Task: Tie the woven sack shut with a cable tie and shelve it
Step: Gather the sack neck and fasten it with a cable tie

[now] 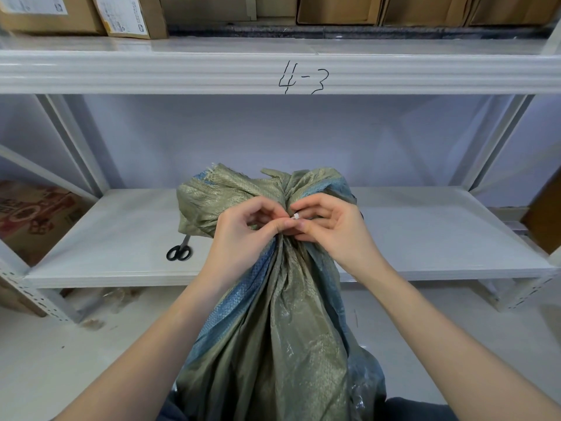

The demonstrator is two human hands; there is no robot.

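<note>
Left hand (243, 235) and right hand (331, 229) pinch the white plastic cable tie (296, 216) at the gathered neck of the green-blue woven sack (282, 314); black-handled scissors (179, 250) lie left of it.

Facing a white metal rack (182, 71), its beam above the fingers (274, 227) bearing a handwritten "4-3". Looking past cardboard boxes (51, 16) high above them to a pale bluish wall (273, 132) behind. Standing on a glossy light floor (60, 360) below them.

Coarse woven sack (273, 314), faintly shiny; smooth, perhaps metal shelf (121, 238).
</note>
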